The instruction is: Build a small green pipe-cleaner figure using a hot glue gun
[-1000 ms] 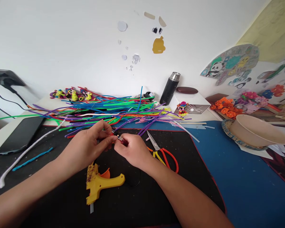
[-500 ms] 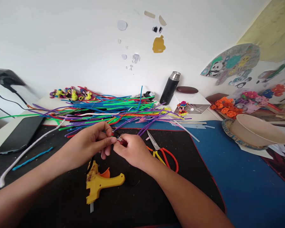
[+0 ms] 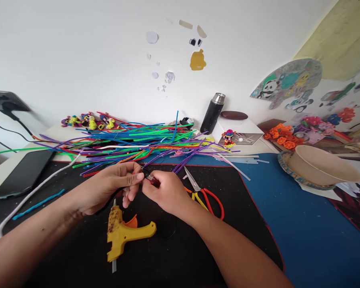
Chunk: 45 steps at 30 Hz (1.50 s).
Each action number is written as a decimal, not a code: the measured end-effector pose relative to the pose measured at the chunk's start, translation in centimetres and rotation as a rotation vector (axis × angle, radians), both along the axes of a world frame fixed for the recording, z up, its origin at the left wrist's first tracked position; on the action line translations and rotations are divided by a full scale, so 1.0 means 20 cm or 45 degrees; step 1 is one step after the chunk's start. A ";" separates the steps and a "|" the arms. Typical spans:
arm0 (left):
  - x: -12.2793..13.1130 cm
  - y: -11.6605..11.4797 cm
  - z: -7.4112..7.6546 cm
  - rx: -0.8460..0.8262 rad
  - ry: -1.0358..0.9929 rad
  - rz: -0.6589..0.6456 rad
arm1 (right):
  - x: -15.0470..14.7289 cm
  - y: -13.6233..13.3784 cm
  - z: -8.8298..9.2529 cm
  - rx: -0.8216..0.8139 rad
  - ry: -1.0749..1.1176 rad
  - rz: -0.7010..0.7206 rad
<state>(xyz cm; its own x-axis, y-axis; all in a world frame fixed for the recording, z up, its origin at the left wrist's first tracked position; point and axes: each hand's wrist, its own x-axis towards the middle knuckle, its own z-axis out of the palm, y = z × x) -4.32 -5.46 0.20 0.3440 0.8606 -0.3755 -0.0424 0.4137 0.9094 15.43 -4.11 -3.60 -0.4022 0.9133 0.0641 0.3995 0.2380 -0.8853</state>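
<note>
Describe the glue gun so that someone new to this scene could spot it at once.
Find the black mat across the foreground. On it, just below the left hand in view, lies the glue gun. Unlike the scissors, it is pistol-shaped, with an orange trigger.

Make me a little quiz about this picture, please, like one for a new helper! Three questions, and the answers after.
1. Pick one: which lies on the black mat, to the right of the glue gun?
a) the phone
b) the scissors
c) the bowl

2. True or false: the right hand is gripping the glue gun.

3. What colour is the top of the black flask?

Key:
1. b
2. False; it is pinching a small thing beside the left hand, and the glue gun lies on the mat.
3. Silver
</note>
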 end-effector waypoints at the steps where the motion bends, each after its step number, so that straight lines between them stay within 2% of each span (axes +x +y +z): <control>1: 0.00 0.00 0.00 0.005 0.002 -0.013 | 0.00 0.00 0.00 0.012 0.003 -0.006; 6: -0.03 0.03 0.02 0.037 0.031 -0.015 | 0.00 0.01 0.00 0.009 -0.010 0.025; 14: -0.06 0.06 0.07 0.214 -0.013 0.170 | 0.06 0.04 0.01 -0.024 0.081 0.060; 18: -0.06 0.07 0.08 0.220 0.007 0.152 | 0.08 0.07 -0.01 -0.025 0.075 0.054; 25: -0.11 0.12 0.04 0.262 0.061 0.150 | 0.12 0.14 -0.04 0.154 -0.223 -0.095; 30: -0.09 0.13 0.00 0.262 0.044 0.073 | 0.16 0.19 -0.06 0.294 -0.412 -0.141; 39: -0.05 0.11 -0.05 0.239 0.117 -0.067 | 0.14 0.24 -0.10 0.435 -0.542 -0.169; 45: -0.06 0.12 -0.07 0.229 0.143 -0.092 | 0.14 0.27 -0.11 0.562 -0.565 -0.126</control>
